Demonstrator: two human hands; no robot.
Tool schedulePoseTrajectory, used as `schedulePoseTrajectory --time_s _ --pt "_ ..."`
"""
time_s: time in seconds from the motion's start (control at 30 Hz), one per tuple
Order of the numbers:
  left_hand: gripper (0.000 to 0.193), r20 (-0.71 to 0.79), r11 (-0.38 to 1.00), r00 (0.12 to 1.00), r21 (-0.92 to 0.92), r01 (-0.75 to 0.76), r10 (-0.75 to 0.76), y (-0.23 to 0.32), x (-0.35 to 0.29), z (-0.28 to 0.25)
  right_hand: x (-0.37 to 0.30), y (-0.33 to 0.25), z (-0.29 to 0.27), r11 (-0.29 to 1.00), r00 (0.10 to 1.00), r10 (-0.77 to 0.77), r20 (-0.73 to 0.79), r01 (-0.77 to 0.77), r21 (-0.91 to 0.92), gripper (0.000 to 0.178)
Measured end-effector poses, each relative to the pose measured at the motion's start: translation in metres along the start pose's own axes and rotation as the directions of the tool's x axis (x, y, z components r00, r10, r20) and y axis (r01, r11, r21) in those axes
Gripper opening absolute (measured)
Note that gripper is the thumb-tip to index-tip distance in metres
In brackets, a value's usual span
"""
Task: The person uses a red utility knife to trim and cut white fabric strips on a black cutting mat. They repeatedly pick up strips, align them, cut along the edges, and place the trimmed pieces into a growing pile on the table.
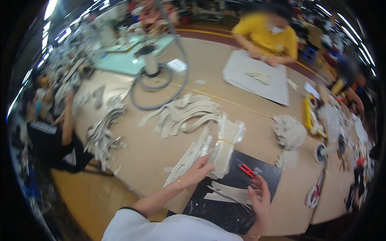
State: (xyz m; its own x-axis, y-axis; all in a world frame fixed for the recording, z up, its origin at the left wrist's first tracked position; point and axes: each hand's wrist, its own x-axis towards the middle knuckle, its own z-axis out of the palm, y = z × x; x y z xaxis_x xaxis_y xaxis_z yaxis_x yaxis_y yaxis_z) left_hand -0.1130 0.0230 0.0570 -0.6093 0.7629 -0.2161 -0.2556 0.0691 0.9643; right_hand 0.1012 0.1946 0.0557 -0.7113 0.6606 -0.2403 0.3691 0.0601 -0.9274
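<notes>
Your left hand (200,168) pinched one flat, yellow-banded cream bundle (222,158) at one black mat's (209,209) far left; your right hand (260,197), loosely spread, neared one red snips (246,170).

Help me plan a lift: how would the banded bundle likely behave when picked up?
The bundle would probably move as one piece, since a yellow band crosses it. Its ends may splay, as they extend beyond the band. Its glossy edges could be slippery.

Snips (246,170) on the mat (213,209), right of the bundle (226,148).
</notes>
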Motion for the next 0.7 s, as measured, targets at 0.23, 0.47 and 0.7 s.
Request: schedulePoseTrajectory --time_s 0.23,0.47,0.7 --pt "0.042 -0.395 0.993 0.914 0.110 -0.047 0.087 0.013 -0.024 -0.064 0.006 -0.005 0.005 0.998 0.996 -0.044 0.082 0.048 -0.044 0.055" --pt "0.051 -0.489 0.918 0.814 0.377 -0.127 0.313 0.063 0.002 -0.226 0.004 -0.023 0.013 0.990 0.992 -0.086 0.096 0.096 -0.099 0.050" --pt "0.075 -0.802 0.911 0.484 0.411 0.023 0.349 0.014 0.019 -0.272 -0.008 -0.024 0.008 0.970 0.987 -0.163 0.009 0.162 -0.180 0.042"
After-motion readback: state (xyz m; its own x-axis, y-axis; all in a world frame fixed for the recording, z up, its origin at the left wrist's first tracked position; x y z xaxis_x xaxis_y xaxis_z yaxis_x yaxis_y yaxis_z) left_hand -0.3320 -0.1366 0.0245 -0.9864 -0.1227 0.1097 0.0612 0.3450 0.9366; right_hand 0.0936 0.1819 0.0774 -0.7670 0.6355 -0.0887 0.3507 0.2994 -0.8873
